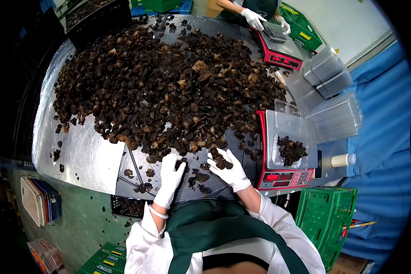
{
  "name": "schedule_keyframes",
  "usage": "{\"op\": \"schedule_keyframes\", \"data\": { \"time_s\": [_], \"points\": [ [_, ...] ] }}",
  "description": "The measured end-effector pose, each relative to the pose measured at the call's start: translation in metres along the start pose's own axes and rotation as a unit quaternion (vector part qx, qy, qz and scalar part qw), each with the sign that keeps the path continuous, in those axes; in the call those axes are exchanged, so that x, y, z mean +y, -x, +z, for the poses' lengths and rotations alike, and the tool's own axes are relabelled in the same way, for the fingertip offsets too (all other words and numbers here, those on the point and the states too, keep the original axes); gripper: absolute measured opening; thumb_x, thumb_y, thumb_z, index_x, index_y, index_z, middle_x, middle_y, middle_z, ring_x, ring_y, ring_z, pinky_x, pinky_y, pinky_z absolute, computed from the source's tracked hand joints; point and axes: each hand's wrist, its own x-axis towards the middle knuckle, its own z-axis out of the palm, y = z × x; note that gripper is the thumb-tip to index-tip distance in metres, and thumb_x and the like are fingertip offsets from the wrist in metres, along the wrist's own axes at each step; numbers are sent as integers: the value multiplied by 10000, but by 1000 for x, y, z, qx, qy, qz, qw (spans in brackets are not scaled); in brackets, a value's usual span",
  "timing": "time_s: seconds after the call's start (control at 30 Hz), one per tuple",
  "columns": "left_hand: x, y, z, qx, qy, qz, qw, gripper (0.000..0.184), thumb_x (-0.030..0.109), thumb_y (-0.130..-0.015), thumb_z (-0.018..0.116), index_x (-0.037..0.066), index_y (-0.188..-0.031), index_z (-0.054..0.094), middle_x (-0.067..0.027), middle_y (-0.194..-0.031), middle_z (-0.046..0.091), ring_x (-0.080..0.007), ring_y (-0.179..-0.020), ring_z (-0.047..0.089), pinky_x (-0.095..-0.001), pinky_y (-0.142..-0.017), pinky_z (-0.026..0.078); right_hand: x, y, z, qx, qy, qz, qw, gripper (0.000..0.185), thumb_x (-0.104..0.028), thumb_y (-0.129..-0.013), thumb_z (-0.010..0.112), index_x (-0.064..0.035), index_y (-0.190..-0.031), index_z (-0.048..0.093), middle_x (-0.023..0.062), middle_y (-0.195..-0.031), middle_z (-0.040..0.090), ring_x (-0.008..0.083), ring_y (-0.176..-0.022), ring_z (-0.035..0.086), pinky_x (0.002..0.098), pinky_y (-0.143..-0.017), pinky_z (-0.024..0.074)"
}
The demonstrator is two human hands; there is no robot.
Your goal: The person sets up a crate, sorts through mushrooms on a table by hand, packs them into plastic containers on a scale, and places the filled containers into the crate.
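A broad heap of dark brown wood ear mushrooms (169,91) covers most of the metal table. My left hand (170,176), in a white glove, is at the heap's near edge, fingers curled, with a dark piece showing beside its thumb. Several wood ear mushrooms (220,160) lie in my gloved right hand (233,172), its fingers bent around them. To its right stands a red scale (285,178), and on it an open clear plastic box (274,153) holds a small pile of mushrooms. A few loose pieces (202,177) lie between my hands.
Stacked clear boxes (335,116) stand right of the scale. Beyond, a co-worker's gloved hands (253,19) are at a second red scale (283,59). Green crates (326,219) sit below the table's right side. A black crate (98,23) is at the far left.
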Motion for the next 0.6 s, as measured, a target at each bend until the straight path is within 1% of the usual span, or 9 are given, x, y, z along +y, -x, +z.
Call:
{"op": "schedule_keyframes", "data": {
  "time_s": [0.13,0.2,0.3,0.33,0.4,0.47,0.53,0.57,0.6],
  "points": [
    [-4,10,-32,50,58,-70,995,185,57,-732,683,28,-890,592,-114,-908,593,-269,-883,569,-348,-814,450,3,-1,7,7,-40,-7,999,447,-400,-992,388,-70,-1273,496,182,-1206,559,355,-1149,516,508,-977,412],
    [-14,22,-57,69,62,-158,983,198,35,-732,683,26,-908,594,-117,-912,590,-271,-883,568,-351,-817,450,3,-2,7,-42,-93,-3,995,433,-388,-990,400,-72,-1270,495,182,-1209,555,363,-1141,521,526,-990,401],
    [-14,40,-90,143,-123,-96,977,242,-15,-717,683,18,-936,585,-127,-919,581,-273,-878,564,-351,-820,450,6,-2,17,-59,-116,18,991,418,-381,-989,411,-75,-1258,502,176,-1203,558,361,-1141,524,530,-987,402],
    [-11,46,-94,160,-123,-89,975,218,-17,-722,672,15,-920,587,-126,-919,580,-264,-874,563,-338,-815,448,10,-3,21,-59,-118,21,991,418,-381,-989,411,-75,-1258,502,176,-1203,558,361,-1141,524,530,-987,402],
    [14,48,-96,136,11,-138,981,191,-11,-732,665,12,-907,591,-106,-918,580,-234,-876,562,-326,-811,445,22,-4,33,-93,-89,45,991,409,-383,-993,401,-75,-1238,513,167,-1198,563,356,-1137,528,528,-978,410],
    [31,54,-87,58,125,-227,964,161,18,-775,666,28,-918,594,-49,-909,582,-151,-846,561,-283,-783,454,35,-5,46,-96,-35,63,993,419,-376,-1006,368,-59,-1258,476,154,-1210,545,338,-1125,541,517,-964,430],
    [61,47,-78,11,352,-314,882,174,25,-807,659,35,-961,581,-33,-927,592,-117,-853,554,-256,-794,448,49,-2,63,-77,49,68,994,432,-377,-1015,337,-50,-1274,452,141,-1225,526,323,-1130,545,506,-971,435],
    [66,45,-75,-5,368,-308,877,175,22,-818,652,36,-974,573,-26,-930,594,-103,-855,551,-248,-800,445,52,2,70,-85,81,59,991,333,-241,-1004,411,-32,-1259,459,159,-1229,527,321,-1166,525,492,-972,455],
    [69,44,-71,-22,384,-302,872,177,19,-830,644,37,-987,564,-19,-932,597,-89,-857,548,-241,-806,442,57,7,79,-136,230,-13,963,302,-91,-957,496,-14,-1245,448,142,-1227,523,302,-1175,522,463,-982,463]
  ]
}}
